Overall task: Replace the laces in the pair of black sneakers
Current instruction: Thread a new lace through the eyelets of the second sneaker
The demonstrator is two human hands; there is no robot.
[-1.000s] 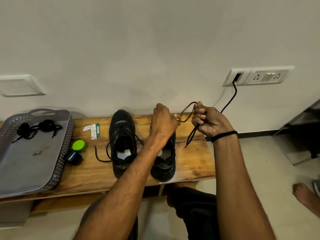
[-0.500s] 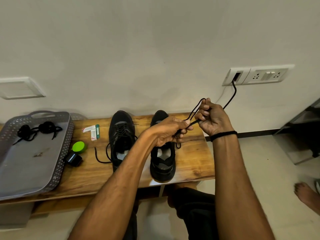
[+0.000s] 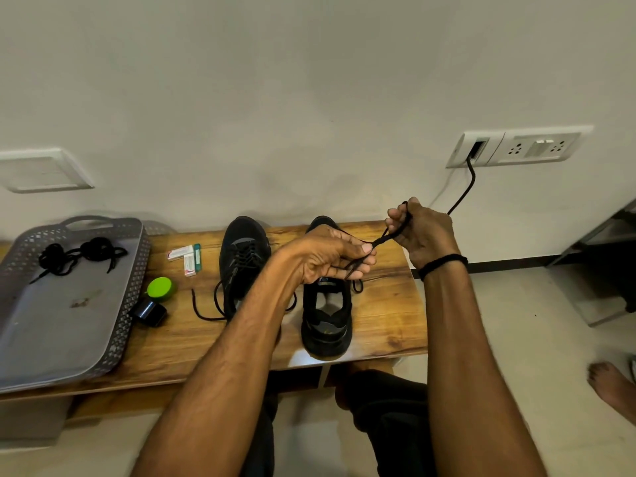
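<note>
Two black sneakers stand side by side on a wooden bench (image 3: 389,315), toes toward the wall. The left sneaker (image 3: 242,259) is laced, with loose lace ends trailing on the wood. The right sneaker (image 3: 327,318) shows no lace in its eyelets. A black lace (image 3: 382,239) stretches between my hands above the right sneaker. My left hand (image 3: 330,256) pinches the lace near its lower end. My right hand (image 3: 421,232) grips the lace's upper part, with a loop over the fingers.
A grey perforated tray (image 3: 20,339) at the left holds coiled black laces (image 3: 77,254). Beside it lie a green-capped item (image 3: 161,288), a black cylinder (image 3: 149,310) and small white boxes (image 3: 186,258). A wall socket (image 3: 519,148) has a black cable. A bare foot (image 3: 611,385) shows at right.
My left hand has left the right sneaker's front and taken hold of the lace. Both hands now hold it stretched between them; my right hand has risen slightly.
</note>
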